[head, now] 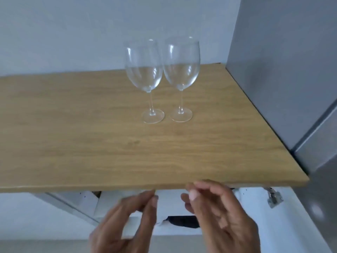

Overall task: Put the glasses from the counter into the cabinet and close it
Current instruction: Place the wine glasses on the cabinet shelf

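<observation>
While both wine glasses (165,79) stand upright with bowls touching, well back on the wooden counter (91,134), the left hand (125,220) and right hand (218,216), loosely open and empty below its front edge, risk knocking one glass into the other.

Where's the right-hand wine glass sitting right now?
Head view: the right wine glass stands upright on the wooden counter, beside the left wine glass, toward the back right corner.
</observation>
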A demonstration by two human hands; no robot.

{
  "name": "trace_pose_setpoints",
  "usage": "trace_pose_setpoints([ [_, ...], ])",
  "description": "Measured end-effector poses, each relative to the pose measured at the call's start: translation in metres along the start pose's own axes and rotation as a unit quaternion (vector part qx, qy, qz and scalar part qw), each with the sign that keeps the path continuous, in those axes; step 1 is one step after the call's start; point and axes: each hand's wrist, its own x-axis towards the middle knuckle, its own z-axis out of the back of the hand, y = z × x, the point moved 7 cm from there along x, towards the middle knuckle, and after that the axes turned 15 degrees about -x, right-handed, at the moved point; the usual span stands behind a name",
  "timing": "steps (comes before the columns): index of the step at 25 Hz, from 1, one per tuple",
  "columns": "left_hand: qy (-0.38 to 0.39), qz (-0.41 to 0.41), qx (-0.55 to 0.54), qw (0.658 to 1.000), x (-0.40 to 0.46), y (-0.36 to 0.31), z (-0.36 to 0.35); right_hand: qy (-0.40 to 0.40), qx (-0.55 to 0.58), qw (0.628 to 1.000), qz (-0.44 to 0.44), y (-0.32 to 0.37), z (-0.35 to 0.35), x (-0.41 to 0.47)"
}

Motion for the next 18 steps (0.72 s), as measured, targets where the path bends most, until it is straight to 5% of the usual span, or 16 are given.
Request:
trace_pose_setpoints([
  [3,-0.047,0.088,-0.036,0.994,0.088,0.009,-0.004,0.001,-0.046,0.998,0.046,0.051,-0.01,0.078],
  [7,0.01,0.23,0.003,0.973,0.184,0.085,-0.052,0.031,-0.21,0.977,0.005,0.043,-0.064,0.187],
  [11,0.078,0.198,0.014,0.977,0.22,0.121,-0.089,-0.007,-0.272,0.962,0.021,0.03,-0.093,0.225],
  [18,0.049,0.17,-0.043,0.983,0.209,0.106,-0.076,-0.018,-0.231,0.968,0.09,0.042,-0.083,0.207],
])
